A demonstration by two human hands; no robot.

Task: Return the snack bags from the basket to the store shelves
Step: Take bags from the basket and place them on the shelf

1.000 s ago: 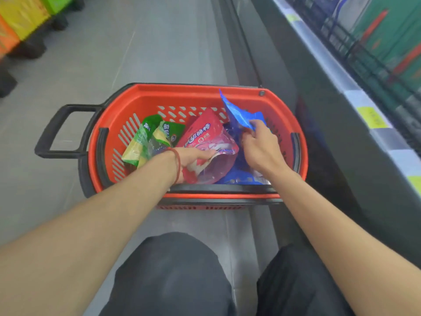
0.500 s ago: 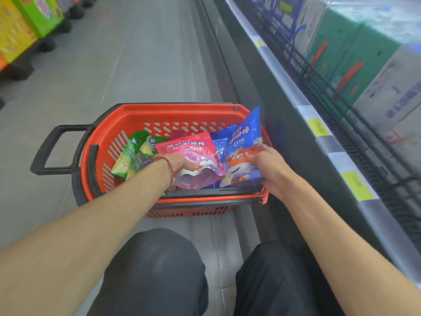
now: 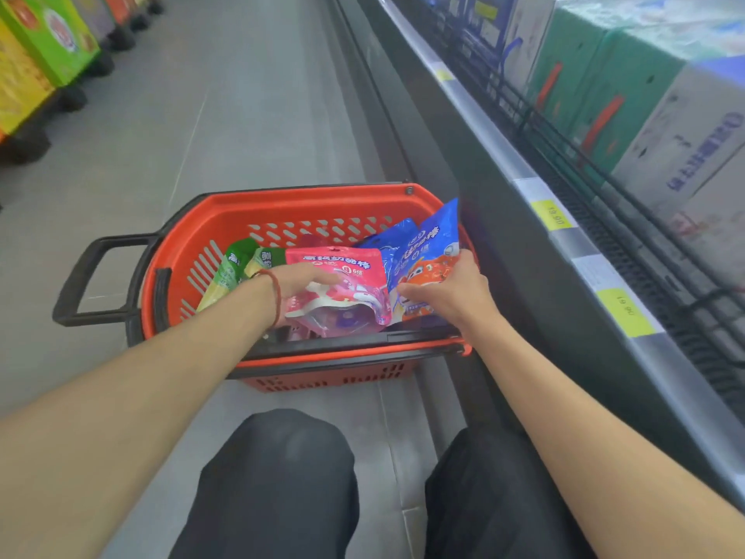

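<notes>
**Blue bag [image 3: 429,252].** It stands nearly upright at the right end of the basket [image 3: 282,203]. Its long axis runs bottom to top, and its upper corner rises above the rim and leans toward the shelf. Your right hand [image 3: 455,292] grips its lower half, with the thumb on the printed face and the fingers curled round the right edge. The bag therefore lies directly ahead of and above that hand. More blue packaging shows just behind it.

**Pink bag [image 3: 346,276].** It touches the blue bag's left edge and is tilted with its face toward you. Your left hand [image 3: 306,282] holds it by the left side. The fingers lie across the face and the thumb is hidden beneath.

**Green bags [image 3: 238,264].** These lean against the slotted wall at the left end, and neither hand touches them.

**Surroundings.** The basket sits on the floor [image 3: 242,115] ahead of your knees, just beside the base of the shelf. The shelf rail [image 3: 504,155] runs along your right and carries yellow price labels [image 3: 554,213]. Boxes [image 3: 604,94] are stacked behind it.

**Relation governing the next move.** The shelf lies above and to the right of the basket, so your right hand, with the blue bag, is the nearer one. That bag probably goes first, lifted along its own long axis and then carried rightward. Only boxes are visible here, so the proper slot for it cannot be identified.
</notes>
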